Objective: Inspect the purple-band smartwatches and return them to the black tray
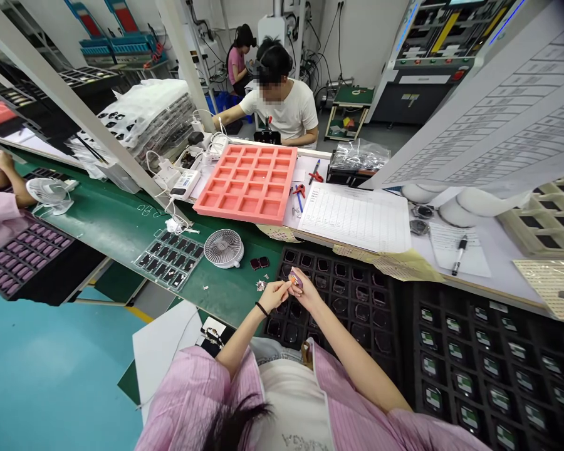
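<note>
My right hand (305, 292) is closed around a small purple case (296, 279), holding it tilted up above the black tray (322, 265). A bit of orange shows on the case's near side. Against it, the fingertips of my left hand (277, 294) are pinched together; what lies between them is too small to make out. The tray beneath holds rows of dark, rounded-square watch-like parts. To the left, two dark square pieces (259, 263) lie on the green mat, with a little heap of small scraps (261, 285) close to my left hand.
A white fan (224, 248) and a clear tray of black pieces (170, 259) stand left. Ahead are a pink compartment tray (245, 212) and paper sheets (357, 216) on a raised shelf. Another black tray (420, 369) lies right. A co-worker (301, 106) sits opposite; another person's hands show far left.
</note>
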{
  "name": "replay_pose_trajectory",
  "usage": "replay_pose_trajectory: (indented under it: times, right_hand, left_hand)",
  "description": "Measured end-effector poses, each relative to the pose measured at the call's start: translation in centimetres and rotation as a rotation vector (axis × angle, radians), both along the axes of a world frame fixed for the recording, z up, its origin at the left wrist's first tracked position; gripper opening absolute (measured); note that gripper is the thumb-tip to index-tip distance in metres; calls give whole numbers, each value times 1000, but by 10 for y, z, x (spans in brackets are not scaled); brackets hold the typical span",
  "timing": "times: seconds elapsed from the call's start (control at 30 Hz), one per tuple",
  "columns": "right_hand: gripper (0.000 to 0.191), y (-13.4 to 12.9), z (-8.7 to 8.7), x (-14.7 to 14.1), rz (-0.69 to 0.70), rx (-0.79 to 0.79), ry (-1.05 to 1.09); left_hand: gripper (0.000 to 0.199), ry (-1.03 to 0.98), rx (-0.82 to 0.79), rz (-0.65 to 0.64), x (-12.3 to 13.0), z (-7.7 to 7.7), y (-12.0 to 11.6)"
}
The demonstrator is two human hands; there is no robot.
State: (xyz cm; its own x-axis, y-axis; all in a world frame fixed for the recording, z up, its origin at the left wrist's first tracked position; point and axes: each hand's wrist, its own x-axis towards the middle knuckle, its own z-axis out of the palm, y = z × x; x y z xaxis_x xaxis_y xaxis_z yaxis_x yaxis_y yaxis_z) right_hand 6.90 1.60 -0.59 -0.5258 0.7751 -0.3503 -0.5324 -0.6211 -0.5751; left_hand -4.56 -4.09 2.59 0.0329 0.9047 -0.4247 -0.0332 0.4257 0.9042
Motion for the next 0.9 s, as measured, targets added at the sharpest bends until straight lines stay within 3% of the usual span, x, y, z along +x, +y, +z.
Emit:
replay_pose_trajectory:
  times: [0.43, 0.63, 0.9]
  right_hand:
    - [36, -10, -22, -10, 41, -115, 154]
    - [45, -3, -20, -5, 29, -93, 146]
    - [32, -1, -20, -2, -4, -59, 71]
  left_hand:
    - [61, -48, -10, 119, 4, -14, 4]
    - [63, -42, -35, 74, 3, -12, 2]
    - [61, -31, -9, 19, 3, -10, 3]
